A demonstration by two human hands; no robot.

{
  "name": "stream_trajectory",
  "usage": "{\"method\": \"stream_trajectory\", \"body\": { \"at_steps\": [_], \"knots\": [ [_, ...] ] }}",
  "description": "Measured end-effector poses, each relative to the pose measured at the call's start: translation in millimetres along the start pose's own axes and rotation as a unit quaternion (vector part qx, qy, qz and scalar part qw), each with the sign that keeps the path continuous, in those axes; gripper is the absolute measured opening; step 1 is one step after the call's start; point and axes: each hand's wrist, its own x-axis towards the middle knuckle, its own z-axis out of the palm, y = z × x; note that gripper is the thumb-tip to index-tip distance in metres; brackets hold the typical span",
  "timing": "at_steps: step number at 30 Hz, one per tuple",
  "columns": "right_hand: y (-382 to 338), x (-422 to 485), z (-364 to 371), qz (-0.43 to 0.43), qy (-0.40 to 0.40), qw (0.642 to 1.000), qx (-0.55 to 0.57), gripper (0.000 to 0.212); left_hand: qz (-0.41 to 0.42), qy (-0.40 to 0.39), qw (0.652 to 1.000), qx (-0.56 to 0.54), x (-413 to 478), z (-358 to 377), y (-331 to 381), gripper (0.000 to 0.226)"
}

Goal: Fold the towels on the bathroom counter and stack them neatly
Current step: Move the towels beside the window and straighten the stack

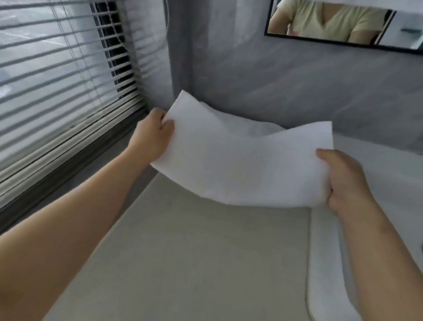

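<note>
- Left hand [153,136] — fingers and thumb pinch the left edge of the white towel [241,166].
- Right hand [345,183] — clamped on the right edge.
- The towel sags above the counter [201,257], beside the sink [326,274], whose contents are out of view.

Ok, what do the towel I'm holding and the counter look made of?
The towel: soft white cloth, possibly cotton; it sags between the left hand and right hand. The counter: smooth matte beige, perhaps laminate or stone; flat, even surface, no visible grain.

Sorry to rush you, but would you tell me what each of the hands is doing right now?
Left hand: closed, pinching the left edge of the towel.
Right hand: closed, gripping the towel's right edge.
</note>
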Motion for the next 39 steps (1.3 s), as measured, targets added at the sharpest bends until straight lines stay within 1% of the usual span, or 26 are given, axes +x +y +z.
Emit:
{"method": "stream_trajectory", "body": {
  "at_steps": [4,7,10,15,16,19,20,21,23,25,27,28,31,32,35,37,39],
  "knots": [
    [-6.6,21.2,-0.6,-0.01,0.007,1.0,0.007,0.002,0.011,-0.002,1.0,0.021,32.1,11.3,9.6,0.015],
    [-13.5,38.2,2.2,-0.015,0.008,1.0,0.026,0.002,0.012,0.006,0.999,0.036,57.3,17.5,18.0,0.021],
    [-18.7,55.1,8.1,-0.019,0.004,0.999,0.034,0.014,0.002,0.008,0.999,0.039,82.0,23.2,22.4,0.028],
    [-13.2,87.3,19.2,-0.03,0.022,0.999,0.028,0.02,-0.017,-0.004,0.997,0.071,117.5,36.5,20.5,0.032],
    [-9.1,92.5,21.1,-0.026,0.028,0.999,0.025,0.02,-0.021,-0.007,0.997,0.075,122.9,40.5,19.8,0.032],
    [8.4,101.5,23.2,-0.008,0.035,0.999,0.027,0.035,-0.037,-0.024,0.996,0.078,133.0,53.8,17.9,0.032],
    [15.1,103.2,22.5,0.005,0.029,0.999,0.027,0.032,-0.043,-0.028,0.996,0.078,135.7,57.6,16.3,0.03],
    [21.2,104.4,20.7,0.022,0.014,0.999,0.031,0.023,-0.048,-0.031,0.996,0.075,137.9,61.0,14.6,0.027],
    [30.5,105.5,17.6,0.061,-0.017,0.996,0.058,0.012,-0.059,-0.029,0.995,0.07,141.2,66.5,8.3,0.016],
    [36.0,105.8,15.7,0.091,-0.041,0.993,0.067,0.017,-0.078,-0.025,0.994,0.068,143.1,71.0,-1.0,0.008],
    [39.6,104.8,15.6,0.102,-0.033,0.993,0.047,0.019,-0.093,-0.029,0.992,0.074,142.9,75.3,-8.5,0.008],
    [41.0,104.5,15.6,0.1,-0.024,0.994,0.037,0.017,-0.104,-0.033,0.992,0.071,142.4,76.5,-9.5,0.012],
    [41.3,105.4,16.5,0.067,0.001,0.998,0.018,0.007,-0.138,-0.063,0.985,0.079,143.4,75.0,-6.4,0.041],
    [39.4,105.2,17.3,0.052,0.007,0.999,0.012,0.006,-0.139,-0.072,0.983,0.093,144.8,73.4,-6.1,0.046],
    [30.4,108.1,21.4,-0.008,0.021,1.0,-0.002,0.007,-0.096,-0.065,0.986,0.116,147.0,69.4,-6.7,0.041],
    [21.3,111.7,25.4,-0.048,0.039,0.998,0.001,0.008,-0.07,-0.045,0.992,0.097,148.1,68.8,-6.4,0.033],
    [15.5,116.7,28.5,-0.063,0.048,0.997,0.011,0.009,-0.062,-0.032,0.994,0.081,148.9,70.0,-4.8,0.03]
  ]
}}
